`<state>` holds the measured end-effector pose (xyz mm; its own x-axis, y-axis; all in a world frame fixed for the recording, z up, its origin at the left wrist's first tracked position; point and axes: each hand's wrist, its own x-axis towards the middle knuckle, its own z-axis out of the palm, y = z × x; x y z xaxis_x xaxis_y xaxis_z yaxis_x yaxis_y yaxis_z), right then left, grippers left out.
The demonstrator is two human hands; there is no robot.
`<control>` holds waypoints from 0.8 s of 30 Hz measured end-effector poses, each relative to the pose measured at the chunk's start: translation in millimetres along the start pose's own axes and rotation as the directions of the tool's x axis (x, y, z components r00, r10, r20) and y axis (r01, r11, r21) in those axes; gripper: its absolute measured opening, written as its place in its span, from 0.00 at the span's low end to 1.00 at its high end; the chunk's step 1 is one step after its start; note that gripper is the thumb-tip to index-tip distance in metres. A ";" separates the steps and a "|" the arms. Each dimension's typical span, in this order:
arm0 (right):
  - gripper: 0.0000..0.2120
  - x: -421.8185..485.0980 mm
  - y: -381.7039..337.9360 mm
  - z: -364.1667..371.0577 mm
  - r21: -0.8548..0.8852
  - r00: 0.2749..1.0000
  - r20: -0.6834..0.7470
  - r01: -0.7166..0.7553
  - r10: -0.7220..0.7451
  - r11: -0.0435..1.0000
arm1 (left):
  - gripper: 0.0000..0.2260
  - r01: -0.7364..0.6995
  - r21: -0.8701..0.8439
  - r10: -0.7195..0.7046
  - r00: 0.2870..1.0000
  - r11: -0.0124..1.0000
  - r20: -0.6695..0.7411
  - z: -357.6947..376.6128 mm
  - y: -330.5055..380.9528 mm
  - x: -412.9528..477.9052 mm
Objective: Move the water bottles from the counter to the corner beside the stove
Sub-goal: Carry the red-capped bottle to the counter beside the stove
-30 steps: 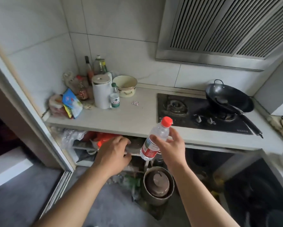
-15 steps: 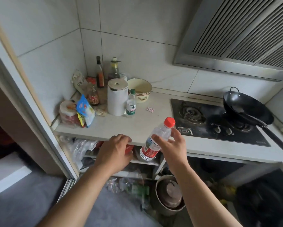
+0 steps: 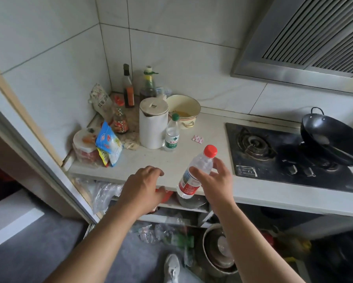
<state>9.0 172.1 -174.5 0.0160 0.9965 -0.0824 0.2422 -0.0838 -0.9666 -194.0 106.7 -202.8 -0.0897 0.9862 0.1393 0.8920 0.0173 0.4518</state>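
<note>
Clamping my right grip (image 3: pixel 214 180) round one clear red-capped plastic bottle (image 3: pixel 201 163); left grip (image 3: pixel 143 184) slack, empty; one green-capped bottle (image 3: pixel 172 134) upright on surface (image 3: pixel 149 158).

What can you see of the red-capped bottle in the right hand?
The bottle is small, clear plastic, with a red screw cap on and a mostly red label round its lower half. It is tilted, cap up and to the right, in the air over the counter's front edge, left of the stove. The right hand holds its middle, thumb across the front, fingers behind. Nothing else touches it.
</note>
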 end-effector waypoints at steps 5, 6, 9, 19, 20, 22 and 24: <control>0.32 59.9 -0.5 8.2 0.038 0.998 0.066 -0.025 0.023 0.999 | 0.18 0.080 0.022 -0.079 0.997 0.997 -0.011 6.5 -1.3 53.0; 0.32 74.1 -2.2 8.1 0.056 0.997 0.069 -0.031 0.027 0.998 | 0.18 0.095 0.026 -0.095 0.995 0.995 -0.015 7.6 -0.5 64.3; 0.34 117.1 -6.1 7.0 0.070 0.997 0.066 -0.050 0.046 0.996 | 0.17 0.110 0.049 -0.108 0.994 0.993 -0.030 11.2 1.8 96.7; 0.28 211.7 8.9 26.4 0.015 0.993 0.027 -0.116 0.115 0.993 | 0.16 0.145 0.079 -0.144 0.989 0.986 -0.018 30.9 -7.1 160.0; 0.27 218.5 12.6 31.0 0.010 0.992 0.019 -0.123 0.123 0.992 | 0.16 0.146 0.087 -0.146 0.989 0.986 -0.004 34.2 -10.0 165.4; 0.26 230.3 19.7 40.5 -0.003 0.989 0.000 -0.145 0.145 0.989 | 0.17 0.145 0.090 -0.148 0.988 0.985 0.032 40.9 -16.9 174.7; 0.27 241.8 24.6 49.4 -0.016 0.985 -0.015 -0.170 0.170 0.985 | 0.17 0.140 0.087 -0.146 0.987 0.986 0.064 47.1 -24.2 183.5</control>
<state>-29.2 410.7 -230.2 0.0715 0.9678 -0.2415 0.2518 -0.2518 -0.9345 -211.1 295.0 -229.7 -0.1902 0.9816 0.0152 0.9059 0.1695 0.3881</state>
